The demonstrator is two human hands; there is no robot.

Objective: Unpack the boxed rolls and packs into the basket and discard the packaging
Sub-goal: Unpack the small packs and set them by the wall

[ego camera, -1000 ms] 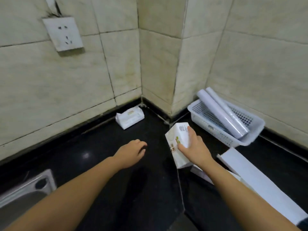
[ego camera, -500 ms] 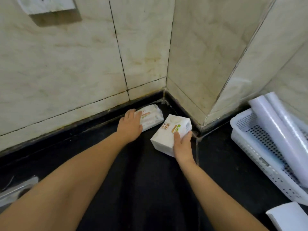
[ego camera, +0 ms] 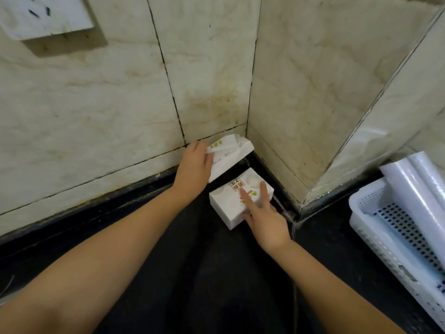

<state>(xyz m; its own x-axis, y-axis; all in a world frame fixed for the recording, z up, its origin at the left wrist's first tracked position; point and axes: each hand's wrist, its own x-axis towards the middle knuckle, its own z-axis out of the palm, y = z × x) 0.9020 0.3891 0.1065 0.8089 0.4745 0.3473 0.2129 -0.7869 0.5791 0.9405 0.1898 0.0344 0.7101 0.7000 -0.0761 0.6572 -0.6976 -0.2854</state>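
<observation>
My left hand (ego camera: 193,166) grips a white tissue pack (ego camera: 230,154) and holds it tilted, lifted off the black counter in the tiled corner. Just below it a second white tissue pack (ego camera: 234,201) with orange and green print lies flat on the counter. My right hand (ego camera: 263,216) rests on that pack, fingers spread over its top and near side. At the right edge stands a white perforated basket (ego camera: 395,227) with two white rolls (ego camera: 420,189) lying in it.
Tiled walls meet in a corner right behind the packs. A jutting wall column (ego camera: 337,141) separates the corner from the basket. A wall socket (ego camera: 45,18) sits at the top left. Dark counter (ego camera: 192,273) stretches between my forearms.
My left hand has lifted the far pack off the counter and tipped it up. My right hand has laid its pack flat into the corner and now rests on top. The view has moved closer.
</observation>
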